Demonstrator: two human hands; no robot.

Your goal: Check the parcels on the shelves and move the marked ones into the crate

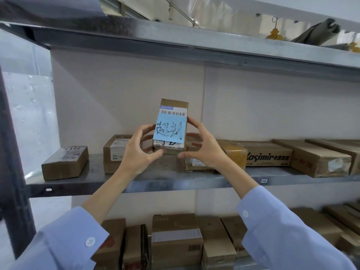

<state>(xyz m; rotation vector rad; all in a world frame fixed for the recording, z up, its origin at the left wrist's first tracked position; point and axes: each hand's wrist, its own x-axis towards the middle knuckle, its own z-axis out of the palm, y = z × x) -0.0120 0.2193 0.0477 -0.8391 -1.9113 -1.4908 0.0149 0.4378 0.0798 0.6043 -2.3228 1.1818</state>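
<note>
Upright rectangular cardboard parcel (175, 103) grasped by left hand (139, 151), right hand (202, 147); blue paper note (169, 131) stuck on front.

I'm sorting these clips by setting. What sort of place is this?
Probably a parcel storeroom or courier pickup point: metal shelves lined with labelled cardboard parcels, and the left hand and right hand hold up a small parcel with a barcode label and a blue handwritten note.

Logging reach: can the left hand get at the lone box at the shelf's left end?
Likely yes: nothing stands before the box, though the left hand grips the marked parcel.
</note>
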